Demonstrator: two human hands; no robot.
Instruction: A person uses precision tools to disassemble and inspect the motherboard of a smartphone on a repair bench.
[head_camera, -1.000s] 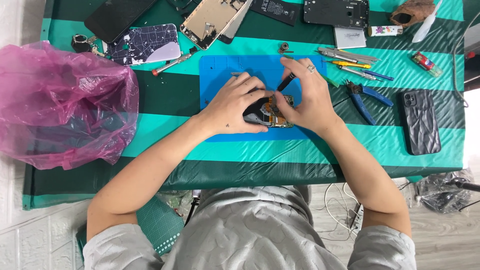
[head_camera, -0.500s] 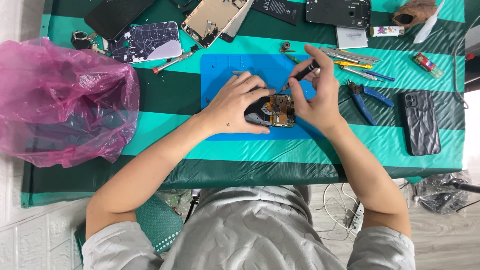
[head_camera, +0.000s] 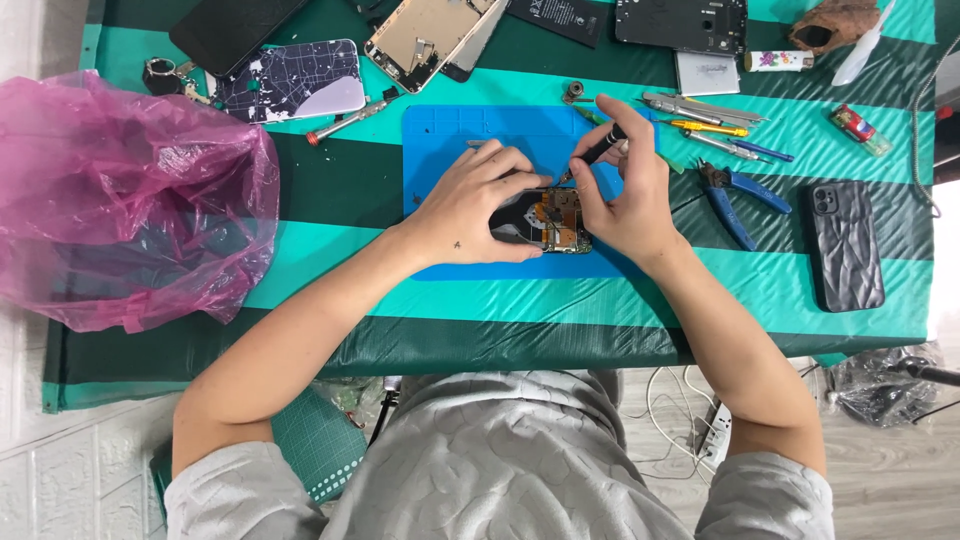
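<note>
Much of the opened phone is hidden beneath our hands, so we make out only its orange and gold innards between them, resting on the blue mat. The surface wears a green-striped cloth, with a pink plastic bag at one side and blue pliers at the other. Since half a second ago our right hand has lowered, its grip pinching a dark screwdriver tip-down at the phone, while our left hand stays pressed flat on it.
</note>
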